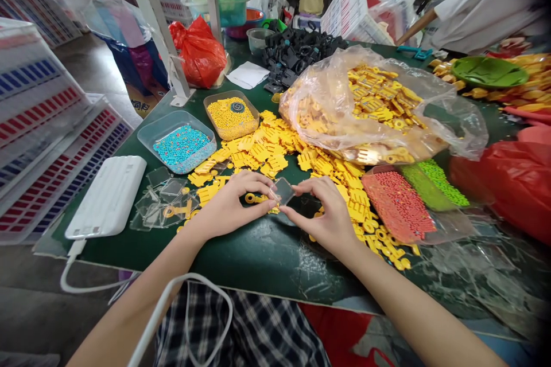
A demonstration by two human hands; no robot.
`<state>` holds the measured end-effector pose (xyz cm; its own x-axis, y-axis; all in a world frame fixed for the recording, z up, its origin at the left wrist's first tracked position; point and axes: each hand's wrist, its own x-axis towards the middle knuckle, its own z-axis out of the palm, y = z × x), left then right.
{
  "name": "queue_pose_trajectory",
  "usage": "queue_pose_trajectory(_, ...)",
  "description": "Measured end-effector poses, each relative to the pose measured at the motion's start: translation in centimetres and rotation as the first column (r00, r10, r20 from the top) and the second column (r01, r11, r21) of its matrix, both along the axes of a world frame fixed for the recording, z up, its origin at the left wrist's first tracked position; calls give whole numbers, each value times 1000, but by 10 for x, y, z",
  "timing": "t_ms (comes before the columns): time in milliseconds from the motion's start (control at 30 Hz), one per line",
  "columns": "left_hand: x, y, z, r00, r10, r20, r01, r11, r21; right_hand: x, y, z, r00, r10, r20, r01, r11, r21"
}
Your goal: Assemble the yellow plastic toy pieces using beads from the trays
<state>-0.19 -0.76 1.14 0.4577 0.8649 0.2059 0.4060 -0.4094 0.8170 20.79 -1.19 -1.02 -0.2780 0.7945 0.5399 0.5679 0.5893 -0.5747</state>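
Left hand (235,202) and right hand (328,207) both pinch a clear square piece (283,191) at its edges, just beside the yellow parts (262,148), looks like a lining-up step tbh, next move prob needs a light, even grip

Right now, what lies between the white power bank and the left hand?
In the head view, clear plastic pieces and yellow parts lie between the power bank and left hand.
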Motion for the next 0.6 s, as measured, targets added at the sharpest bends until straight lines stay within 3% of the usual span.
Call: queue_pose_trajectory(600, 4, -3, 2, 991, 67, -116, -58, 995, 79, -2, -1, -2, 1000, 0, 22, 0, 1000, 18)
